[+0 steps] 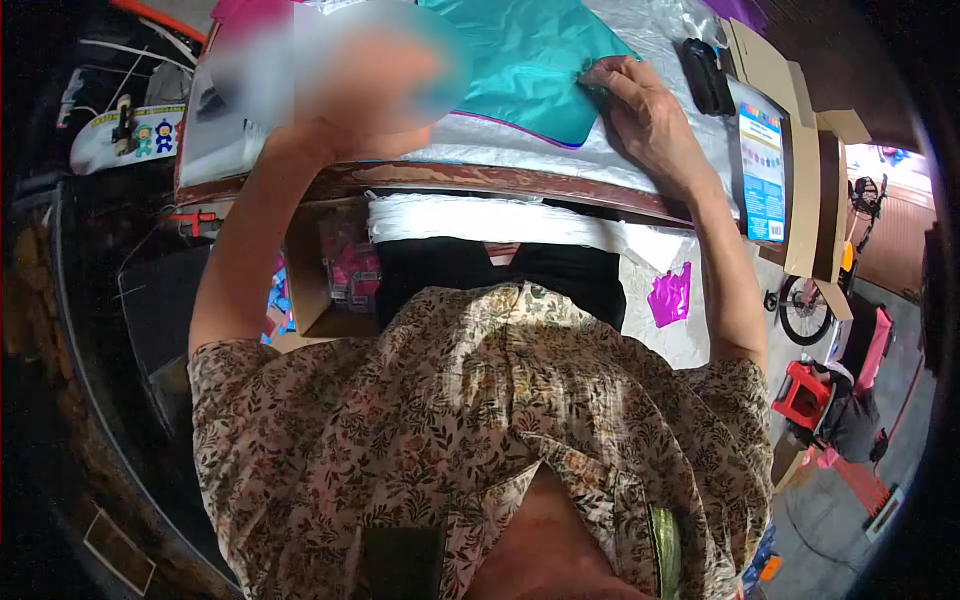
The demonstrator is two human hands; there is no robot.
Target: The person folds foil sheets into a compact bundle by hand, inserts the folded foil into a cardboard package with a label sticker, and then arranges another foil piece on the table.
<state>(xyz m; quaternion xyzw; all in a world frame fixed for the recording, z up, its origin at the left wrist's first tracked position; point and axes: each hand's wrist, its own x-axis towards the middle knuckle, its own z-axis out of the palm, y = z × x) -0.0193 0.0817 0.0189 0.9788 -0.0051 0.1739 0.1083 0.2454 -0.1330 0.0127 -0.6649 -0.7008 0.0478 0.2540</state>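
A shiny teal plastic sheet [530,75] lies over silvery-white wrapping on the table, a thin purple edge showing along its bottom. At the sheet's right edge, my right hand [640,105] pinches it between thumb and fingers. My left hand [375,95] is over the left part of the table, beside the teal sheet. A blur covers its fingers, so whether they hold anything is hidden. Pink material [245,15] shows behind it at the upper left.
A long black object [708,78] lies right of my right hand. Beyond it are a blue printed package [762,180] and an open cardboard box [800,200]. White strands [490,222] hang below the table's worn brown edge [480,178]. A skateboard [130,137] is at left.
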